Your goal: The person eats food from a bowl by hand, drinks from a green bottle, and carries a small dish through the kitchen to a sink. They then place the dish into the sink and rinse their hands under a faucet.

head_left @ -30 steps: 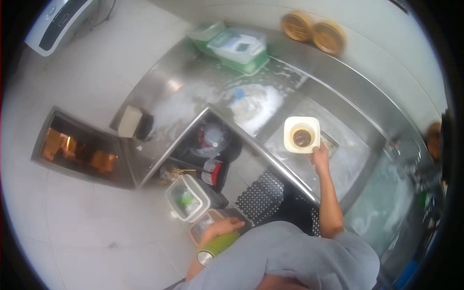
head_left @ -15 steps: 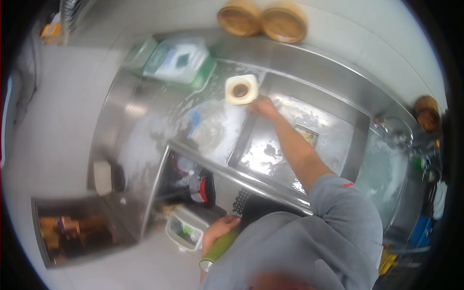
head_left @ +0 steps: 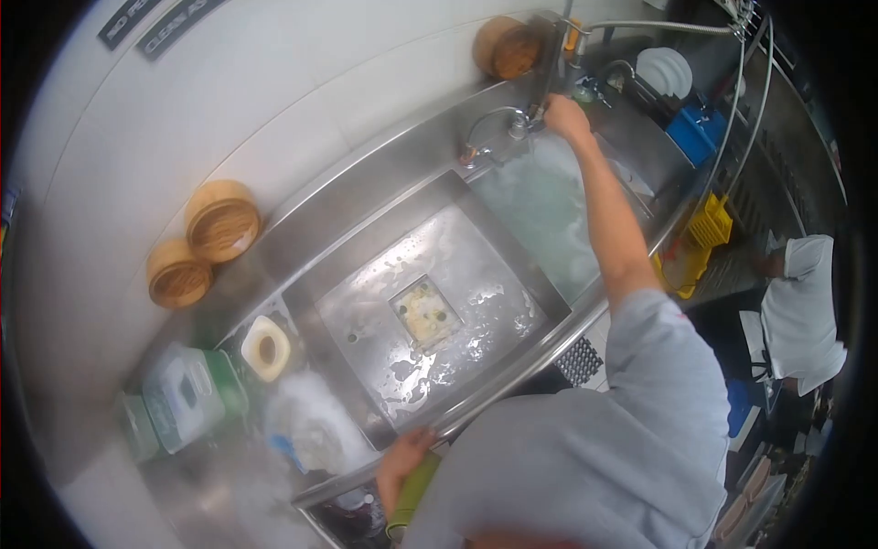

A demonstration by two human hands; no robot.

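Steel meets my right hand (head_left: 567,117) at one o'clock: the fingers are bunched against the upright spray pipe (head_left: 551,55) just above the faucet (head_left: 498,128). They are too small and blurred for me to tell whether they clasp it or only touch it. My bare forearm runs from there back down over the water-filled basin (head_left: 549,210) to my grey sleeve (head_left: 658,366).

My left hand (head_left: 402,457) is low at six o'clock, fingers wrapped around a green tumbler (head_left: 413,489), which sits tight against my body beside the front rim of the sink (head_left: 512,375).

Just above that hand lies the wet, drained basin (head_left: 366,302) with its square drain strainer (head_left: 425,311) at the centre. At nine o'clock from the strainer, on the counter just beside the basin, stands a square white dish (head_left: 265,348) with something brown in it. Farther out at eight o'clock is a green-lidded container (head_left: 187,393).

On the back ledge at ten o'clock, two bamboo steamers (head_left: 222,220) sit side by side, touching. A third steamer (head_left: 508,46) is at twelve o'clock, near the pipe.

At two o'clock are white plates (head_left: 665,71), a blue crate (head_left: 695,137) and, lower, a yellow crate (head_left: 709,224). At three o'clock another person in a white shirt (head_left: 800,311) stands well apart from me.
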